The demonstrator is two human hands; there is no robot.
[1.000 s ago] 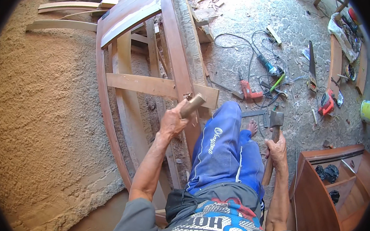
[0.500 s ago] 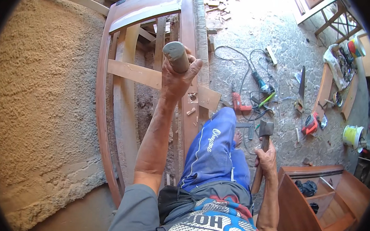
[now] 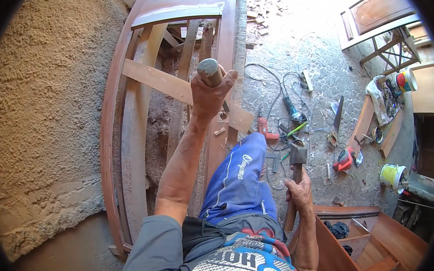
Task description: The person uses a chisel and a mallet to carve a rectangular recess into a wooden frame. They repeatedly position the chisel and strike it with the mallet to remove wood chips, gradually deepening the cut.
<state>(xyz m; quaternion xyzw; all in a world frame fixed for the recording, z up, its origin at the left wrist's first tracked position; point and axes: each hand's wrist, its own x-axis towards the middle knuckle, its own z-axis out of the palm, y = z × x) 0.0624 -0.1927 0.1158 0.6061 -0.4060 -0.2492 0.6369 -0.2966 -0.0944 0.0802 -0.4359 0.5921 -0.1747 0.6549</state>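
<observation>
My left hand [image 3: 209, 95] grips an upright chisel [image 3: 209, 70] by its thick cylindrical handle. Its shaft slants down beside the hand toward a small cut hole [image 3: 223, 116] in the right stile of a reddish wooden door frame [image 3: 112, 123] with a curved left edge. Loose chips lie on that stile, and a pale board [image 3: 155, 78] crosses the frame. My right hand [image 3: 301, 194] holds a hammer [image 3: 298, 156] by its wooden handle, head up, beside my right thigh. The chisel's tip is too small to make out clearly.
A red drill [image 3: 266, 135], teal grinder [image 3: 292, 108], cords, handsaw [image 3: 336, 121] and red power tool [image 3: 344, 159] lie on the concrete floor [image 3: 263, 53]. Buckets [image 3: 391, 177] stand right. A wooden cabinet [image 3: 329, 251] is lower right, a panelled piece [image 3: 371, 18] upper right, a rough sandy surface [image 3: 43, 98] left.
My left hand rose from the stile and turned the chisel more upright, exposing the cut hole. The hammer moved lower and slightly left in view as the camera's view shifted.
</observation>
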